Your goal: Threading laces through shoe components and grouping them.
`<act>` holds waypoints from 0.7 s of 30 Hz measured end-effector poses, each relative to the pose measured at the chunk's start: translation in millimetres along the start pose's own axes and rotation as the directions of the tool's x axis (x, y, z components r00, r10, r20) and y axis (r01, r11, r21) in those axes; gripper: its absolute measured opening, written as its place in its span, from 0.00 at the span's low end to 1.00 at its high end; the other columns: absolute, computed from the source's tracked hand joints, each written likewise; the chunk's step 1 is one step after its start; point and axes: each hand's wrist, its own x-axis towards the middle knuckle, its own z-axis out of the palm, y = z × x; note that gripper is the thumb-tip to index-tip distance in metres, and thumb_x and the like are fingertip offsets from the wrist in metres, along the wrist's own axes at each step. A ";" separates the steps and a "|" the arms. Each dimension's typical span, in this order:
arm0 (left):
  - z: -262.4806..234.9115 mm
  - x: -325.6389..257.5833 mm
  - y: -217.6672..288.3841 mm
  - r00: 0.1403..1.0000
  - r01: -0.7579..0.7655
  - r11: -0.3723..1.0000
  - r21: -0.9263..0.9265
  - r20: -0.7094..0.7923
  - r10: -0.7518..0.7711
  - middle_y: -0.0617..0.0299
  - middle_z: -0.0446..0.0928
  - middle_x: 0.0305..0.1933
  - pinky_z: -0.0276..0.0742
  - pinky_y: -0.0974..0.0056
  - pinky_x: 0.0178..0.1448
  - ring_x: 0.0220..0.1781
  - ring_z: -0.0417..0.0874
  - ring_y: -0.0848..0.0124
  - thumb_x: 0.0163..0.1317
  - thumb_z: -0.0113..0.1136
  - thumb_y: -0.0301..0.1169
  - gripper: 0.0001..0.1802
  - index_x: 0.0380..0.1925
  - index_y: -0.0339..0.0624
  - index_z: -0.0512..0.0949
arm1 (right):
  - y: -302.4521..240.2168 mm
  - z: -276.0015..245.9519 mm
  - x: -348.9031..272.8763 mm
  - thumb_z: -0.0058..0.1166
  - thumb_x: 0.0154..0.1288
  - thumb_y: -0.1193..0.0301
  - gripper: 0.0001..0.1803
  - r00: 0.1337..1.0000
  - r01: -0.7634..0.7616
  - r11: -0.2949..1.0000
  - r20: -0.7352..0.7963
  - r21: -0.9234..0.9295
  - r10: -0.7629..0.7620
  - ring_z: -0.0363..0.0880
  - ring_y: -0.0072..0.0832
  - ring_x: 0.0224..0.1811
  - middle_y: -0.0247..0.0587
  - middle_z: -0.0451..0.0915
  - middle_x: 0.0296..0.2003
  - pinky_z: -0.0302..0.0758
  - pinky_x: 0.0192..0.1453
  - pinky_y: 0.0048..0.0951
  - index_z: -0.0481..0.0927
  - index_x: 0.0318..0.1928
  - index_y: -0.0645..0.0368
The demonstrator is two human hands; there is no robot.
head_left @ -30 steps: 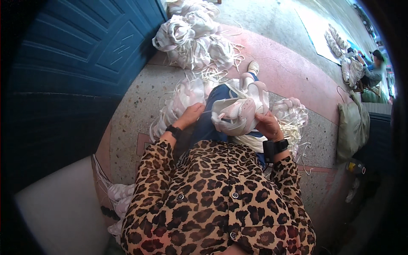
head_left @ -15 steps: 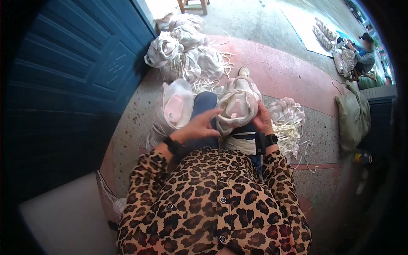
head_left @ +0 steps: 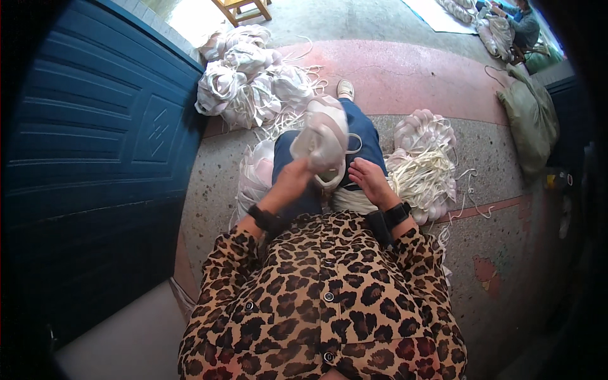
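Above my lap my left hand grips a white and pale pink shoe upper by its near side. The upper is tilted and a little blurred, and a loop of lace sticks out at its right. Just right of it, not touching, my right hand has its fingers stretched out with nothing visible in them. Across my lap lies a bundle of white laces, partly hidden behind my hands. Left of my leg rest more pink and white uppers.
A heap of tied white uppers sits by the blue door. On the right lie a bundle of uppers and cream laces. Farther off are a green sack, a wooden stool and a seated person.
The upper has passed from my right hand to my left and turned over, rising slightly leftward. My right hand has let go and opened. The whole view has shifted.
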 end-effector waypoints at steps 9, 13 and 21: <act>-25.8 0.5 9.4 0.966 0.246 0.822 -0.513 0.058 -0.253 0.61 0.79 0.59 0.71 0.65 0.67 0.60 0.77 0.74 0.71 0.56 0.27 0.23 0.65 0.35 0.71 | 25.3 -2.0 54.9 0.52 0.71 0.55 0.26 0.959 -0.255 0.960 -0.154 -0.111 0.237 0.79 0.35 0.46 0.43 0.81 0.47 0.74 0.50 0.35 0.76 0.59 0.64; -25.1 -4.4 3.5 0.948 0.306 0.877 -0.372 0.205 -0.244 0.60 0.79 0.59 0.73 0.64 0.66 0.60 0.77 0.72 0.69 0.59 0.28 0.26 0.66 0.37 0.70 | 20.4 -21.2 53.4 0.50 0.73 0.56 0.30 0.950 -0.311 0.950 0.026 0.017 0.310 0.78 0.40 0.57 0.47 0.79 0.58 0.73 0.62 0.39 0.70 0.66 0.64; 9.8 1.5 25.7 0.959 -0.138 0.875 0.465 0.284 0.001 0.53 0.77 0.56 0.78 0.49 0.53 0.49 0.79 0.43 0.59 0.68 0.32 0.28 0.61 0.48 0.74 | 9.1 -35.0 39.9 0.42 0.80 0.65 0.19 0.985 -0.076 0.933 0.174 0.352 0.014 0.78 0.35 0.61 0.42 0.78 0.60 0.74 0.67 0.41 0.70 0.64 0.61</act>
